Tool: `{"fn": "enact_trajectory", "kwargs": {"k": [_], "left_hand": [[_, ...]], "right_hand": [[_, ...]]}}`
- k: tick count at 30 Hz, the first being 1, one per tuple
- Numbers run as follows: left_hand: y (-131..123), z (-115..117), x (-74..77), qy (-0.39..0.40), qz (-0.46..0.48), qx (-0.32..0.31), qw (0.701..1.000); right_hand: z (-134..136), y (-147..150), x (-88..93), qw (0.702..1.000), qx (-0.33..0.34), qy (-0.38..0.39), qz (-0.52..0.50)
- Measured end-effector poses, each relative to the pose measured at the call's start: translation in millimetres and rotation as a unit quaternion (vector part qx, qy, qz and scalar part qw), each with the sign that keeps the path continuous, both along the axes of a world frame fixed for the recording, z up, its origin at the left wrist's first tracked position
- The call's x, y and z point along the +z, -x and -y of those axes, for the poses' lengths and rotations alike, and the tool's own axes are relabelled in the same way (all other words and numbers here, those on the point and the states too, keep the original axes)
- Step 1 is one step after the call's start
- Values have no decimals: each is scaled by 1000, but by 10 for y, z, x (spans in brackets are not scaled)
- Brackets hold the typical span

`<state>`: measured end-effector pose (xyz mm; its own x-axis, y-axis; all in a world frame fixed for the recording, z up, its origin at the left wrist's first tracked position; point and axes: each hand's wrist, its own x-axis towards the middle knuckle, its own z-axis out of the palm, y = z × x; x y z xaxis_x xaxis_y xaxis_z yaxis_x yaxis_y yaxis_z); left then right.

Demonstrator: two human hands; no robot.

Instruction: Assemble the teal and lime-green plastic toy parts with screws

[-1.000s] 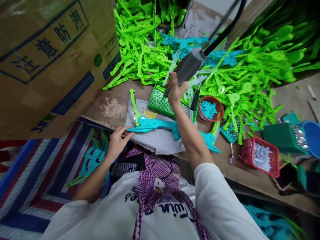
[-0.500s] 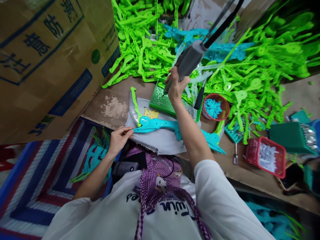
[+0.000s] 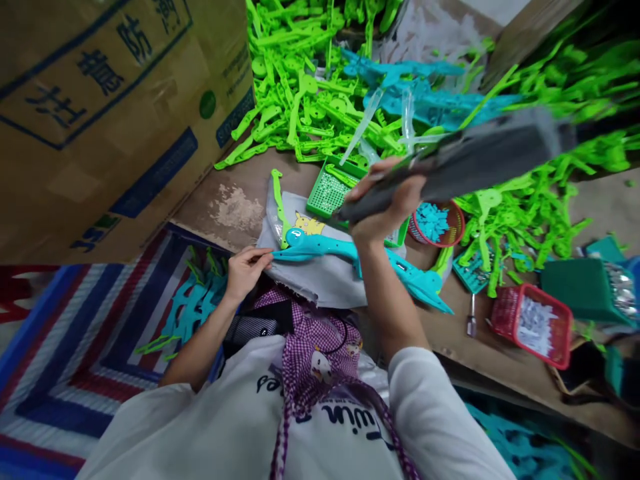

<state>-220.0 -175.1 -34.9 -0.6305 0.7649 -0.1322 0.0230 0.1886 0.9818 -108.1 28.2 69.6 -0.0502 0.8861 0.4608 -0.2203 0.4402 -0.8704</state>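
Observation:
My left hand [image 3: 249,270] pinches the pointed left end of a long blue plastic toy bow [image 3: 325,246], which lies across a grey cloth [image 3: 330,287]. A slim green plastic arm [image 3: 279,200] stands out from the bow's left part. Wrapped in my right hand [image 3: 383,207] is a grey electric screwdriver [image 3: 460,163], tilted with its rear end off to the right and blurred. Its nose points left, above the cloth and apart from the bow. Behind the hand sits a green perforated tray [image 3: 327,193], partly hidden by hand and tool.
Green plastic parts [image 3: 300,100] are heaped along the back. A large cardboard box [image 3: 125,133] stands at left. On the right are a red basket of blue pieces [image 3: 457,230], a red basket of white pieces [image 3: 563,320] and a green bin [image 3: 575,280]. A striped bag [image 3: 100,373] holds blue parts.
The screwdriver has swung from steeply upright to a low slant, its rear end going right, and its nose has left the tray. My left hand stays on the bow's end. The view has shifted slightly.

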Motion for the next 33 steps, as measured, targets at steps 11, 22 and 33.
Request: {"fn": "enact_trajectory", "kwargs": {"k": [11,22,33], "left_hand": [[-2,-42,-48,-38,35,4,999],[14,-61,-73,-45,45,-2,998],[21,-57,-18,-57,42,-9,997]], "right_hand": [[748,196,-443,967,240,80,9],[764,216,-467,966,234,100,43],[776,177,-519,964,252,80,23]]}}
